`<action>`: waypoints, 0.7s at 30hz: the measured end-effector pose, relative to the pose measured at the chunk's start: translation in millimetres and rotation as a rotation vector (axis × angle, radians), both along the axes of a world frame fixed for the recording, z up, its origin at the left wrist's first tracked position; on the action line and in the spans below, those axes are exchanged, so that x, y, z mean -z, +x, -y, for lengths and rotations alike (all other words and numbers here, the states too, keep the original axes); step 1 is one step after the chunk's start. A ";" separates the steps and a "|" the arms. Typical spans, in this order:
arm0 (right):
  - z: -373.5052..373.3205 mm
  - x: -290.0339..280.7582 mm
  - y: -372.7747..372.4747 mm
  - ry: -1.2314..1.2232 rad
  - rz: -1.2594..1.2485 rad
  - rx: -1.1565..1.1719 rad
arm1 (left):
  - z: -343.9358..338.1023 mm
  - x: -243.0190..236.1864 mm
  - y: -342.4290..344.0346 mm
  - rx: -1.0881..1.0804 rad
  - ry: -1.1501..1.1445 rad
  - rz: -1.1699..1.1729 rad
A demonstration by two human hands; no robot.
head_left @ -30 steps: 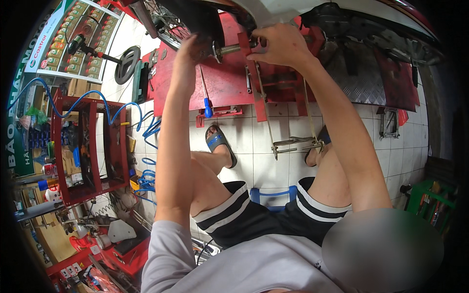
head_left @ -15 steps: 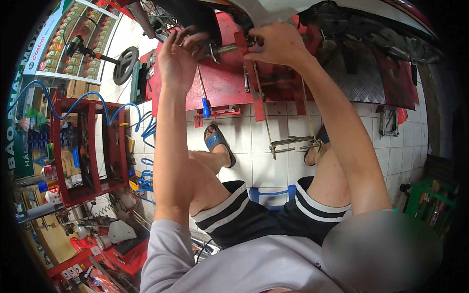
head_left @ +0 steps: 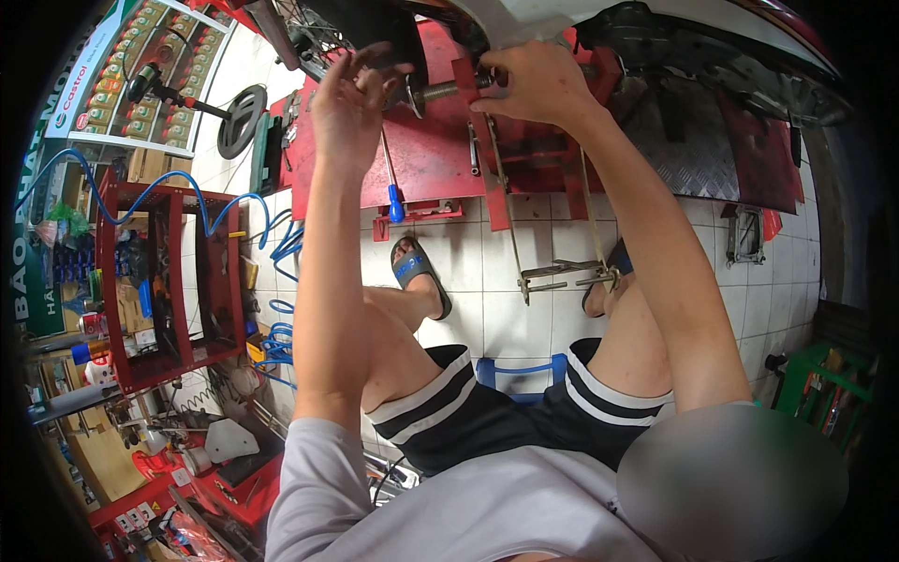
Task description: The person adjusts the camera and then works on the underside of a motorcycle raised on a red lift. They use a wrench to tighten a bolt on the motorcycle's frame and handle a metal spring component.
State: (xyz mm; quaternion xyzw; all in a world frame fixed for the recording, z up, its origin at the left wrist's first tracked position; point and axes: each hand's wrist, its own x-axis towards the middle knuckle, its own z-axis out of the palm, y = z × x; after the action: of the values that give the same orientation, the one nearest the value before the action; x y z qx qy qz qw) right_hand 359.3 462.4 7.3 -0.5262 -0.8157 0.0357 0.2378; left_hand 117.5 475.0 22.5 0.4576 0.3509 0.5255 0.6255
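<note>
My left hand (head_left: 351, 112) is raised beside a black tyre (head_left: 389, 42), fingers bent and apart, with nothing visible in them. My right hand (head_left: 543, 84) curls its thumb and forefinger around the top of a red metal upright (head_left: 487, 140); its palm side hides what lies between them. Left of this upright, a coarse threaded rod (head_left: 438, 92) ends in a round metal disc (head_left: 414, 96). A screwdriver with a blue handle (head_left: 395, 204) lies on the red bench (head_left: 435, 155), its handle past the near edge. A metal linkage (head_left: 567, 272) hangs below the upright.
A red shelf rack (head_left: 178, 281) and a coiled blue air hose (head_left: 281, 244) stand left. A black steering-wheel-shaped ring (head_left: 242, 122) is at the far left. Motorcycle bodywork (head_left: 712, 56) overhangs the bench. A green tool cart (head_left: 824, 384) is at the right. A blue stool (head_left: 520, 370) is beneath me.
My left hand has shifted slightly right and its fingers have changed their bend. The top of the red upright sits slightly further right. My right hand has stayed nearly in place.
</note>
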 end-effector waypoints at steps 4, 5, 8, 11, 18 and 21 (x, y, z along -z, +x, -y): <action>-2.4 0.4 -7.0 0.031 -0.032 -0.023 | -2.9 18.2 -5.2 -0.178 0.020 -0.314; -1.5 0.7 -3.8 0.025 -0.029 -0.015 | -0.6 14.9 -2.1 -0.058 -0.141 -0.267; -0.7 0.3 1.0 0.011 -0.028 -0.011 | 1.8 3.7 4.8 -0.077 -0.025 -0.071; -0.2 -1.2 -1.5 0.005 -0.025 -0.014 | -1.7 6.8 -2.2 -0.087 -0.026 -0.049; -0.4 0.0 1.0 0.049 -0.051 -0.033 | -3.1 0.9 -4.9 -0.042 -0.095 0.075; -0.2 -1.3 -3.7 0.070 -0.036 -0.025 | -2.2 12.8 -3.4 -0.171 -0.062 -0.238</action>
State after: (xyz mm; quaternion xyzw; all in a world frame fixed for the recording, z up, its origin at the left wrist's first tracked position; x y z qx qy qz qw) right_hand 355.6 462.6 8.5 -0.5067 -0.8185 0.0196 0.2701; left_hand 114.1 477.2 9.7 0.4657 0.4763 0.5079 0.5462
